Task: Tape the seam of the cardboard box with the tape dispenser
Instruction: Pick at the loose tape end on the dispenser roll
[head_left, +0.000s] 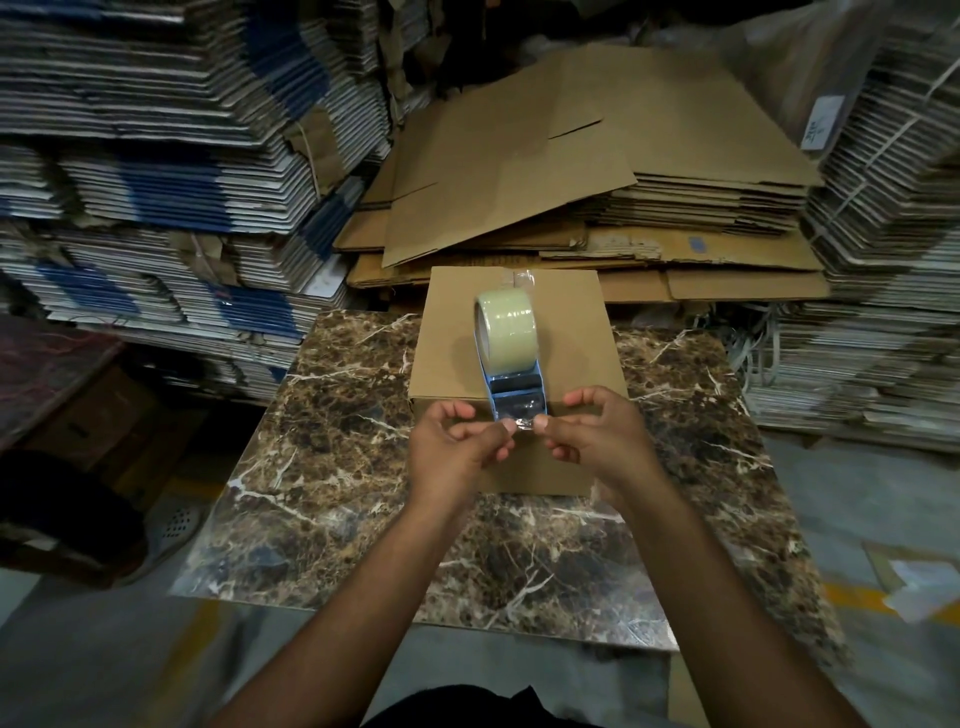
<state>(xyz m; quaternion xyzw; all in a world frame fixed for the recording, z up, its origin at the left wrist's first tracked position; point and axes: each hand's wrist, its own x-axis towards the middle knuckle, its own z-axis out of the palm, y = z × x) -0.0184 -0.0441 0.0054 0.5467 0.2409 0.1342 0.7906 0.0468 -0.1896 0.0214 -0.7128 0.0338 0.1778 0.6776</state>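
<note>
Fingers (506, 427) of both hands are pinching the clear tape end (522, 423) at the cardboard box's (514, 332) near edge, readying it for sticking; the tape dispenser (506, 353) is resting atop the box.

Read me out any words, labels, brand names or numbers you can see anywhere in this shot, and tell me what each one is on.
None can be read.
White label on the bundled stack at the right: dark print, too blurred to read.
Cardboard box, tape dispenser and tape roll: no print shows.
Flattened cartons at the left: blue patches only, no legible letters.
</note>
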